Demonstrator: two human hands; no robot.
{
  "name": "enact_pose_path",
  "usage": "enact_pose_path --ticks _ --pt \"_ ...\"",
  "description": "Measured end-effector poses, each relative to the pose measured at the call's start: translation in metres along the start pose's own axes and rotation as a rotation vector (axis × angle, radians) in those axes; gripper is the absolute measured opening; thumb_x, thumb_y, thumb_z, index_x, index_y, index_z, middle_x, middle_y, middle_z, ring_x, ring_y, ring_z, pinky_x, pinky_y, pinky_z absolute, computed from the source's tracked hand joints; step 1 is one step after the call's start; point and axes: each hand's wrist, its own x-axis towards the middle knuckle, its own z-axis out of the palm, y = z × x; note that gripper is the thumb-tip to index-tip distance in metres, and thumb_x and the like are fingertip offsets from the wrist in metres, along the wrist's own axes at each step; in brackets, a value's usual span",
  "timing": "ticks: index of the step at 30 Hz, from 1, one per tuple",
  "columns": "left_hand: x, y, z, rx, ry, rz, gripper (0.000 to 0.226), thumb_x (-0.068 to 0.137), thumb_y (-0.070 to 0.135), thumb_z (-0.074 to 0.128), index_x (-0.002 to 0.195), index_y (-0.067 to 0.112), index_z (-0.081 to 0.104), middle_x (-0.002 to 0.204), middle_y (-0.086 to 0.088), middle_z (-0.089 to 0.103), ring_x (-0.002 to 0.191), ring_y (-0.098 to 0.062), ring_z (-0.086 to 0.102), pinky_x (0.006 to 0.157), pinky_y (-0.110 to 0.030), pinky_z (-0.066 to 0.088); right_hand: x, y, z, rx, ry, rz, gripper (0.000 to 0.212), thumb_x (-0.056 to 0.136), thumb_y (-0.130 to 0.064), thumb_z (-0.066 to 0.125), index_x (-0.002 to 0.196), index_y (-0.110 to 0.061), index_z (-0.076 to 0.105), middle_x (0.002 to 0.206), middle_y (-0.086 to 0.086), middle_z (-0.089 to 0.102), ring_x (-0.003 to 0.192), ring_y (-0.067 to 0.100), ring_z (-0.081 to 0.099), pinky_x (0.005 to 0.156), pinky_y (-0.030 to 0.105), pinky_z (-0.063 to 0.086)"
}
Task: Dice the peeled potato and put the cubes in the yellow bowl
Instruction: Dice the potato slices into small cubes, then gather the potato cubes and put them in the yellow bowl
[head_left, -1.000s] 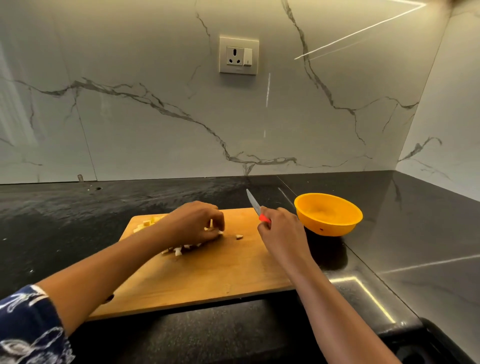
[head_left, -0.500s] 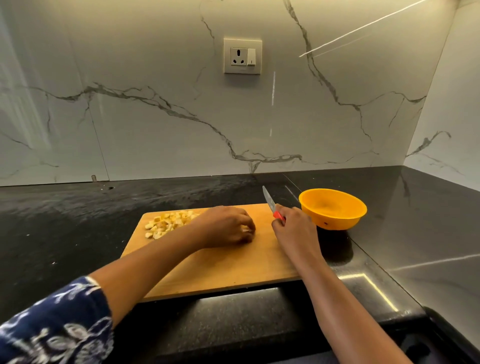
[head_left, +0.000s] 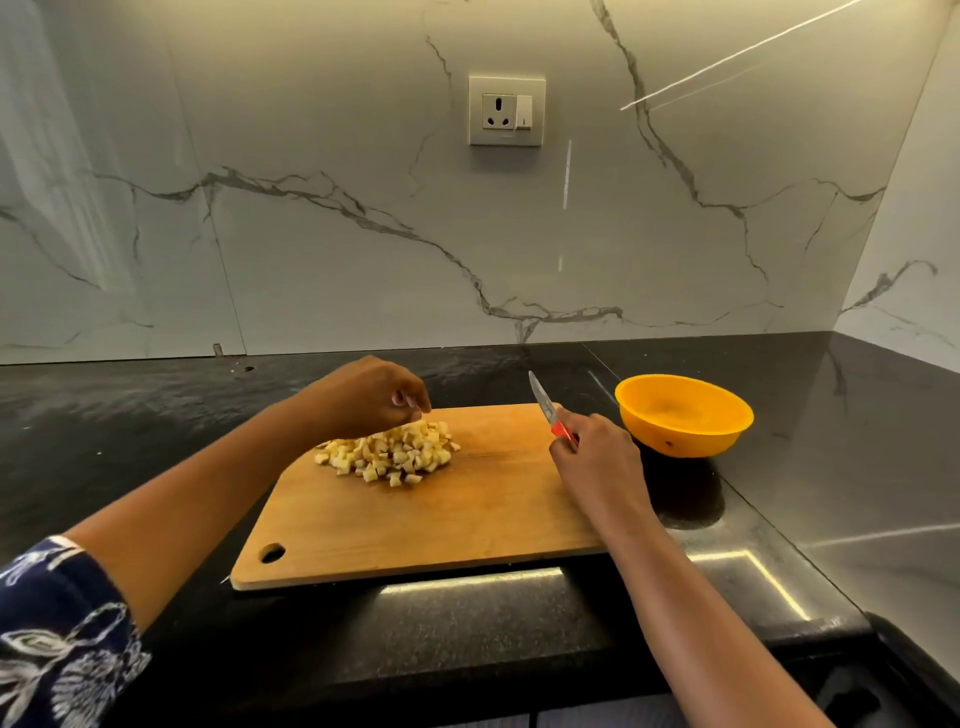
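Note:
A heap of diced potato cubes (head_left: 392, 453) lies on the far left part of a wooden cutting board (head_left: 457, 525). My left hand (head_left: 371, 400) hovers just above the back of the heap, its fingers loosely curled downward with nothing visible in them. My right hand (head_left: 595, 462) rests at the board's right edge and grips a red-handled knife (head_left: 548, 410), the blade pointing up and away. The yellow bowl (head_left: 683, 441) stands on the counter just right of the board, beyond my right hand. It looks empty.
The board lies on a black stone countertop (head_left: 156, 415) whose front edge runs close to me. A marble backsplash with a wall socket (head_left: 506, 110) rises behind, and a side wall closes the corner at the right.
My left hand swept stray cubes from mid-board back to the heap, then lifted above it. The heap now lies uncovered. My right hand kept holding the knife in place.

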Motion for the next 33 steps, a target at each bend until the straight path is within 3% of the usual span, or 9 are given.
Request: enact_pose_path --ticks 6,9,15,18,21,25,28,31,33 --pt "-0.019 -0.032 0.024 -0.229 0.125 -0.311 0.044 0.099 0.039 0.037 0.133 0.015 0.051 0.135 -0.008 0.053 0.123 -0.023 0.048 0.098 -0.033 0.036 -0.006 -0.002 -0.003 0.003 -0.043 -0.003 0.042 0.096 -0.025 0.054 0.138 -0.022 0.05 0.102 0.001 0.06 0.086 0.007 0.049 0.07 0.02 0.036" --pt "-0.031 -0.042 0.034 -0.432 -0.013 -0.35 0.084 0.079 0.079 0.021 0.139 0.025 0.042 0.147 -0.007 0.039 0.135 -0.025 0.035 0.11 -0.038 0.024 -0.006 -0.003 -0.003 0.018 -0.056 0.002 0.043 0.096 -0.025 0.054 0.138 -0.023 0.05 0.109 0.002 0.061 0.087 0.007 0.049 0.071 0.02 0.038" --pt "-0.037 -0.04 0.034 -0.776 -0.024 -0.244 0.096 0.045 0.102 0.022 0.116 0.045 0.054 0.128 0.014 0.046 0.12 -0.006 0.039 0.104 -0.031 0.023 -0.007 -0.004 -0.006 0.023 -0.064 0.014 0.044 0.095 -0.027 0.055 0.138 -0.026 0.049 0.117 0.0 0.062 0.089 0.005 0.047 0.074 0.019 0.038" --pt "-0.041 -0.045 0.042 -0.805 0.082 -0.225 0.083 0.057 0.097 0.027 0.112 0.043 0.059 0.12 0.017 0.055 0.114 -0.002 0.048 0.1 -0.021 0.031 -0.008 -0.001 -0.01 0.018 -0.093 0.024 0.042 0.095 -0.028 0.057 0.136 -0.028 0.052 0.123 -0.001 0.063 0.1 0.01 0.056 0.083 0.025 0.044" --pt "-0.043 -0.048 0.047 -0.684 0.141 -0.222 0.037 0.086 0.057 0.042 0.114 0.04 0.058 0.122 0.01 0.06 0.118 -0.012 0.052 0.107 -0.036 0.038 -0.006 0.003 -0.018 0.103 -0.114 0.086 0.04 0.093 -0.03 0.06 0.133 -0.027 0.056 0.123 -0.002 0.064 0.104 0.012 0.059 0.087 0.028 0.048" --pt "-0.041 -0.046 0.045 -0.63 0.233 -0.182 0.023 0.089 0.028 0.057 0.107 0.043 0.061 0.112 0.017 0.062 0.11 -0.006 0.055 0.097 -0.03 0.044 -0.008 0.006 -0.026 0.525 -0.154 0.271 0.035 0.089 -0.026 0.066 0.123 -0.021 0.064 0.084 0.0 0.068 0.062 0.009 0.051 0.054 0.019 0.045" --pt "-0.042 -0.042 0.045 -0.596 0.335 -0.136 0.029 0.085 0.016 0.065 0.102 0.04 0.064 0.106 0.022 0.062 0.106 -0.001 0.055 0.086 -0.017 0.043 -0.014 0.009 -0.032 0.622 -0.2 0.289 0.037 0.085 -0.02 0.07 0.122 -0.022 0.065 0.082 -0.002 0.066 0.061 0.009 0.053 0.053 0.019 0.044" --pt "-0.043 -0.037 0.045 -0.584 0.41 -0.086 0.031 0.081 0.009 0.068 0.097 0.036 0.066 0.102 0.016 0.066 0.101 -0.003 0.059 0.079 -0.015 0.046 -0.02 0.014 -0.037 0.111 -0.056 0.161 0.039 0.089 -0.026 0.066 0.127 -0.028 0.061 0.103 -0.004 0.069 0.093 0.015 0.063 0.077 0.029 0.048" --pt "-0.043 -0.034 0.047 -0.569 0.43 -0.07 0.029 0.081 0.009 0.068 0.097 0.033 0.067 0.102 0.012 0.067 0.1 -0.006 0.06 0.079 -0.017 0.048 -0.023 0.018 -0.041 -0.245 0.05 0.104 0.034 0.094 -0.03 0.056 0.127 -0.028 0.061 0.108 -0.001 0.07 0.098 0.018 0.063 0.074 0.026 0.041"
